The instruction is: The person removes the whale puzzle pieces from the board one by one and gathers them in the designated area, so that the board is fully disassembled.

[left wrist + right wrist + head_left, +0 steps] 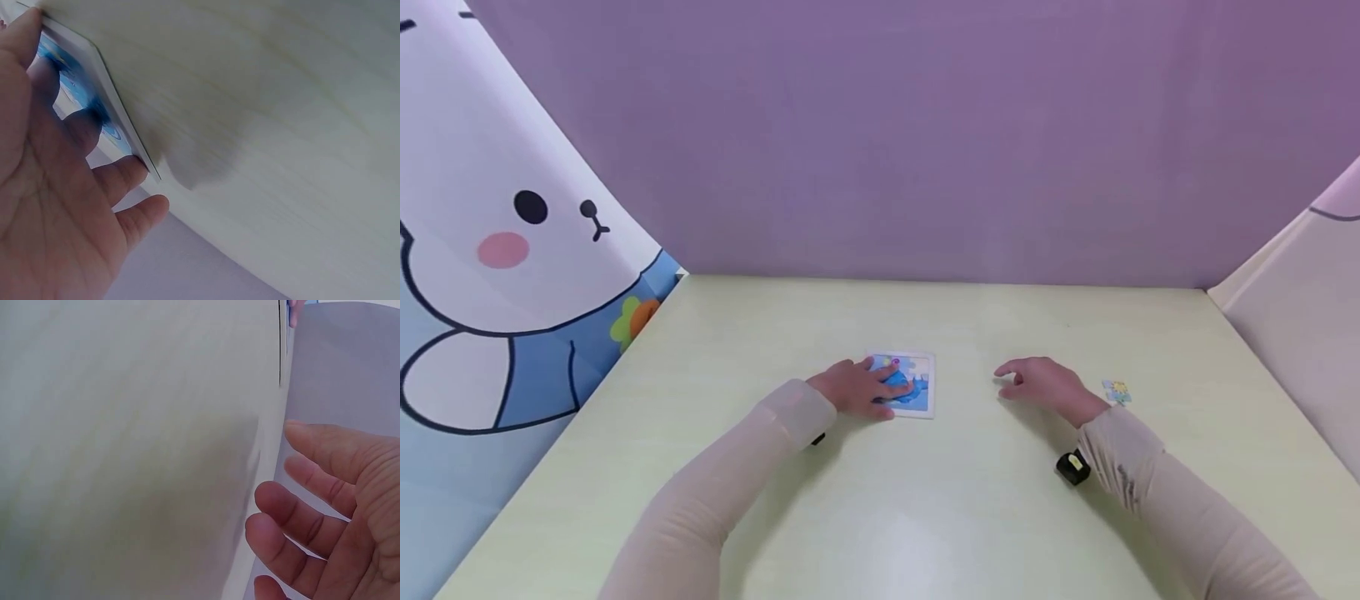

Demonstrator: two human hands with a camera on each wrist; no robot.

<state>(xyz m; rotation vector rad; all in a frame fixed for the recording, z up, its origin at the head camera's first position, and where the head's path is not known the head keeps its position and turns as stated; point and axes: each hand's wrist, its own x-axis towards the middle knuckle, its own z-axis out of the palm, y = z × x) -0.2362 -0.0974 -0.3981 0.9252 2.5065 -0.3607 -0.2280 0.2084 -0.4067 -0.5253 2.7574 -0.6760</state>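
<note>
We had our left hand (861, 389) lying flat with straight fingers on the left part of the puzzle board (917, 385), which lay square on the table (925, 517) near its middle. Our right hand (1045, 385) hovered relaxed and holding nothing, well to the right of the board. A loose puzzle piece (1117, 391) lay just right of that wrist, nearer the right hand.

Bright, even light; soft shadows under both arms; wide-angle bending at edges; blurred wrist views.
</note>
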